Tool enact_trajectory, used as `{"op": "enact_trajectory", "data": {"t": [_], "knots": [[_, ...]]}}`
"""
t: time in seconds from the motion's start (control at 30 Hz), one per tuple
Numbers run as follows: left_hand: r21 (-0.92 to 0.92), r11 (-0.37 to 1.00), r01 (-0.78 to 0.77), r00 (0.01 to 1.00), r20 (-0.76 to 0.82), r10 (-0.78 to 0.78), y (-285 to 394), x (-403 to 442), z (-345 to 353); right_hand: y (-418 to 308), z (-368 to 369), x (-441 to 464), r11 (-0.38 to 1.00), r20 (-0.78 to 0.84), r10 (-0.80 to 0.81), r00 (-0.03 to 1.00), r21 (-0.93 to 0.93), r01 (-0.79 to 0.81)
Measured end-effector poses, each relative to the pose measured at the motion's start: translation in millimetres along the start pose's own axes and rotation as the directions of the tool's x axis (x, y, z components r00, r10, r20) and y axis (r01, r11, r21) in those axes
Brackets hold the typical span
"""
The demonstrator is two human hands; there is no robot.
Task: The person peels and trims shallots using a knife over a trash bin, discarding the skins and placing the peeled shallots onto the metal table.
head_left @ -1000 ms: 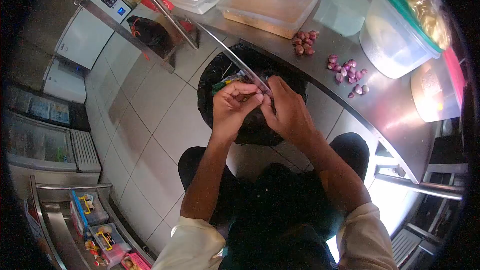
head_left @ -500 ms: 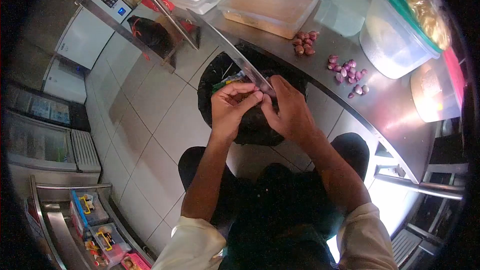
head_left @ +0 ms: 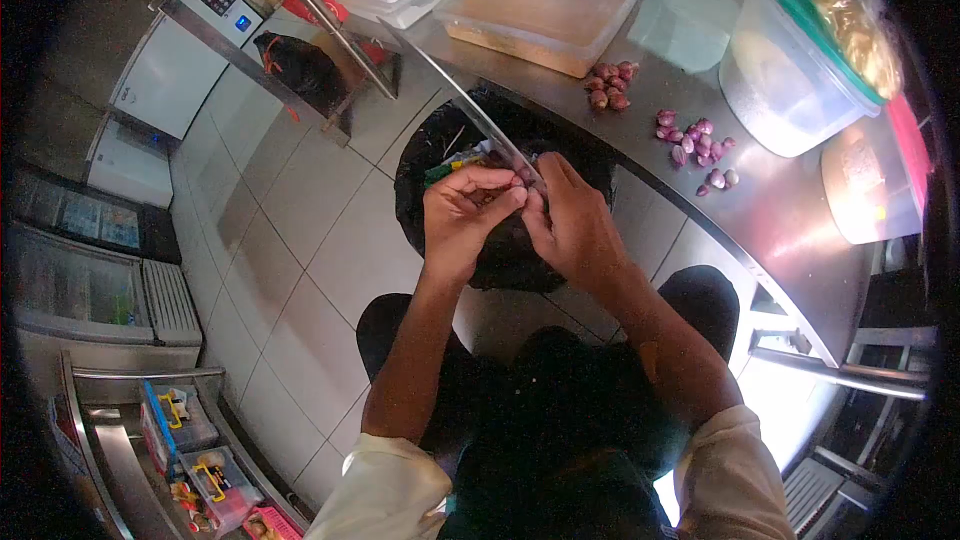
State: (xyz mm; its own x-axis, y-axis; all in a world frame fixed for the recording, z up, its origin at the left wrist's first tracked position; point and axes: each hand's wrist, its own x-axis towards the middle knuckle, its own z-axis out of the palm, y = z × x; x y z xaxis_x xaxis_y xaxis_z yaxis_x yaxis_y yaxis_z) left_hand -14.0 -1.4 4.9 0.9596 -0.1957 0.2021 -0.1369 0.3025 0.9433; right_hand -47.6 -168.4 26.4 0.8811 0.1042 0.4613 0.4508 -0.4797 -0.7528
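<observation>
My right hand (head_left: 578, 215) is closed round a long knife (head_left: 478, 118), whose blade points up and to the left. Thumb and fingers of my left hand (head_left: 464, 215) pinch a small reddish piece, probably a shallot, mostly hidden by the fingertips. Both hands meet above a bin lined with a black bag (head_left: 425, 150), with scraps inside. On the steel table (head_left: 690, 90) at the right lie several brownish unpeeled shallots (head_left: 609, 86) and, nearer me, several purple peeled-looking shallots (head_left: 697, 143).
Flat plastic containers (head_left: 535, 15) stand at the table's back. A tub with a green lid (head_left: 785, 60) and a red-lidded tub (head_left: 868, 180) are at the right. A metal rail (head_left: 320, 15) rises at upper left. Lower left, a rack holds plastic boxes (head_left: 215, 485).
The knife blade has tilted slightly in my right hand, first showing its flat side, now more its edge. Both hands stay nearly in place; the shallots on the table have not moved.
</observation>
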Motion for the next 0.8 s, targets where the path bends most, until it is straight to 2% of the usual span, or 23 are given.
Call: {"op": "enact_trajectory", "data": {"t": [0.07, 0.27, 0.33, 0.53, 0.67, 0.8], "knots": [[-0.01, 1.0, 0.001, 1.0, 0.013, -0.001, 0.4, -0.2, 0.9, 3.6, -1.5, 1.0, 0.997, -0.042, -0.076, 0.996, 0.003, 0.076], [-0.073, 0.995, 0.074, 0.997, 0.002, -0.074, 5.3, -0.5, 3.7, 7.0, -4.2, 4.1, 0.996, -0.11, -0.078, 0.991, 0.044, 0.083], [-0.118, 0.982, 0.147, 0.988, -0.037, -0.152, 5.3, -0.7, 2.2, 5.2, -6.9, 4.9, 0.996, -0.095, -0.067, 0.993, 0.048, 0.072], [-0.201, 0.971, 0.132, 0.99, -0.03, -0.14, 5.9, -0.4, 2.7, 7.9, -2.2, 3.0, 0.994, -0.109, -0.09, 0.99, 0.056, 0.097], [-0.154, 0.978, 0.144, 0.988, -0.037, -0.151, 1.7, 0.0, -0.8, 6.0, -5.2, 3.2, 0.993, -0.068, -0.095, 0.993, 0.06, 0.099], [-0.123, 0.988, 0.088, 0.995, -0.03, -0.093, -2.3, -0.4, -2.9, 1.7, -4.3, 5.0, 0.994, -0.071, -0.085, 0.994, 0.061, 0.089]]}}
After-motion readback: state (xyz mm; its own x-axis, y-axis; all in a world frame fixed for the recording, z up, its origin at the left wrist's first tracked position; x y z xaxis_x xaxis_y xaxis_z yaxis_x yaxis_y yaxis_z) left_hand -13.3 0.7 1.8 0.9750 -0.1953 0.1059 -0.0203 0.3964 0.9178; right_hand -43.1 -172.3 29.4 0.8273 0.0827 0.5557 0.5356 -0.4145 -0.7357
